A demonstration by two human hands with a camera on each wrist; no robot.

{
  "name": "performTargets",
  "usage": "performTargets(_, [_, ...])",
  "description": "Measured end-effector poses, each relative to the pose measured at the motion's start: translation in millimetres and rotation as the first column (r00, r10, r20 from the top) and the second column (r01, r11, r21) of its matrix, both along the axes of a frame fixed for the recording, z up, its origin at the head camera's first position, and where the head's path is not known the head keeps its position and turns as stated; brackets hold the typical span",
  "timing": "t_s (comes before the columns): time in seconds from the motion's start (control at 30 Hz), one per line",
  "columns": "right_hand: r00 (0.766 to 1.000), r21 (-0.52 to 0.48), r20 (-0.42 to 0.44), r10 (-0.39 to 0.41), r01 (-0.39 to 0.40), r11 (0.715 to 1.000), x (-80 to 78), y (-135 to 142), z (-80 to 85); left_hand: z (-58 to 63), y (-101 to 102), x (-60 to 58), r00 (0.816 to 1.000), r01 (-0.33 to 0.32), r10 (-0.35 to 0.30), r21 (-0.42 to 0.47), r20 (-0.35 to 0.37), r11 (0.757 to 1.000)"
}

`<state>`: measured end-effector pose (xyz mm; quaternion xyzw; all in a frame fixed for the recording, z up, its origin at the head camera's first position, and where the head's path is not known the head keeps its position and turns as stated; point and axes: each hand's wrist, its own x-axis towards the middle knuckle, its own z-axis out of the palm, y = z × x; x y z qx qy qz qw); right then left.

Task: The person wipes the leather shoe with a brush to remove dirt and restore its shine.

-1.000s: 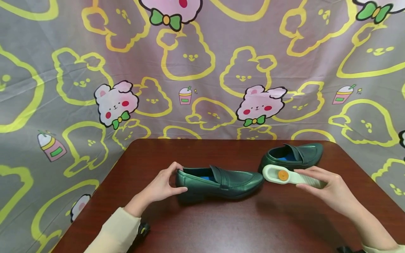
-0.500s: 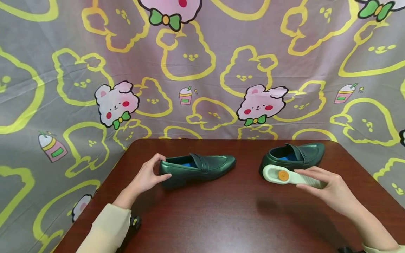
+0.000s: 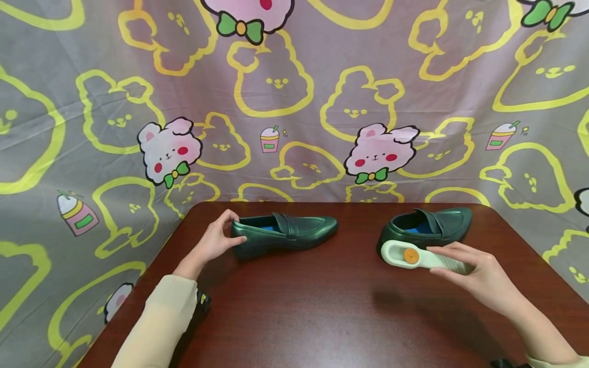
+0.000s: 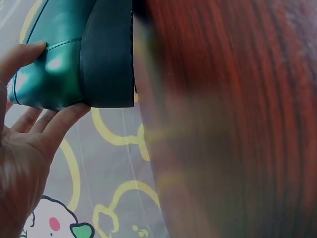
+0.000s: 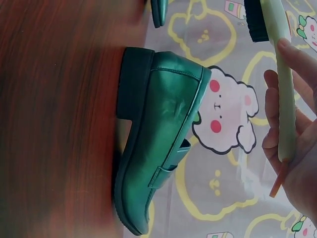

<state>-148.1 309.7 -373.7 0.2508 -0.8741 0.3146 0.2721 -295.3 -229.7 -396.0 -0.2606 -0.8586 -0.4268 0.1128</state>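
Toward the back left of the table, a dark green leather loafer (image 3: 276, 244) points its toe right, and my left hand (image 3: 214, 241) grips it at the heel. The left wrist view has the thumb on the heel's side and fingers at its back (image 4: 62, 74). My right hand (image 3: 483, 276) holds a brush by its pale green handle (image 3: 446, 263), which has an orange button near the head. Dark bristles (image 5: 256, 22) show in the right wrist view. Behind the brush sits the second green loafer (image 3: 453, 225), its heel partly hidden by the brush head.
The dark reddish-brown table (image 3: 322, 306) has rounded back corners. A grey curtain (image 3: 294, 92) with yellow outlines and cartoon rabbits hangs behind and beside it. A blue insole shows inside each loafer. The brush casts a shadow on the tabletop.
My left hand has moved the loafer left and toward the back of the table, away from the brush. The right hand and its brush have stayed nearly still.
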Motion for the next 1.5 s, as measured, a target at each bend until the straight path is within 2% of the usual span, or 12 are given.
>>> performTargets(0.2, [1.000, 0.008, -0.015, 0.003, -0.002, 1.000, 1.2, 0, 0.3, -1.9, 3, -10.1, 1.000, 0.009, -0.009, 0.011, -0.015, 1.000])
performTargets(0.33, [1.000, 0.000, -0.007, 0.001, -0.001, 1.000, 1.9, -1, -0.9, -3.7, 6, -16.3, 1.000, -0.013, 0.013, -0.016, -0.004, 1.000])
performTargets(0.5, [1.000, -0.005, 0.016, -0.021, 0.021, 1.000, 3.2, -2, -1.3, -4.8, 6, -18.9, 0.999, -0.018, 0.018, -0.007, 0.032, 1.000])
performTargets(0.63, [1.000, 0.007, -0.009, -0.016, 0.016, 1.000, 3.2, -2, 0.5, -5.0, 5, -20.2, 0.999, -0.007, 0.007, 0.004, 0.042, 1.000])
performTargets(0.8, [1.000, 0.014, -0.027, -0.012, 0.012, 1.000, 2.1, -1, 1.6, -3.0, 5, -18.3, 0.999, -0.043, 0.043, -0.100, -0.004, 0.994])
performTargets(0.93, [0.999, 0.016, -0.021, -0.035, 0.036, 0.999, 1.8, 3, -0.9, 0.0, 12, -11.9, 0.994, -0.086, 0.069, -0.237, -0.082, 0.968])
performTargets(1.0, [0.999, 0.018, -0.022, -0.048, 0.048, 0.999, 1.8, 7, -3.3, 2.0, 21, -7.6, 0.989, -0.096, 0.057, -0.293, -0.139, 0.951])
performTargets(1.1, [0.997, 0.012, -0.015, -0.073, 0.073, 0.997, 2.8, 13, -7.1, 5.1, 41, -1.5, 0.970, -0.113, 0.028, -0.350, -0.240, 0.930])
performTargets(1.17, [0.996, 0.003, -0.001, -0.088, 0.088, 0.996, 3.5, 17, -9.3, 6.9, 57, 2.4, 0.957, -0.106, -0.003, -0.363, -0.289, 0.926])
performTargets(1.23, [0.994, -0.008, 0.020, -0.111, 0.111, 0.994, 4.5, 22, -11.2, 8.0, 75, 6.6, 0.951, -0.075, -0.041, -0.358, -0.306, 0.931])
performTargets(1.4, [0.987, -0.028, 0.052, -0.154, 0.156, 0.987, 4.9, 33, -16.6, 7.9, 125, 16.6, 0.962, 0.071, -0.142, -0.288, -0.234, 0.955])
performTargets(1.5, [0.983, -0.035, 0.056, -0.175, 0.178, 0.984, 4.0, 41, -20.8, 6.9, 157, 18.0, 0.969, 0.138, -0.182, -0.242, -0.169, 0.960])
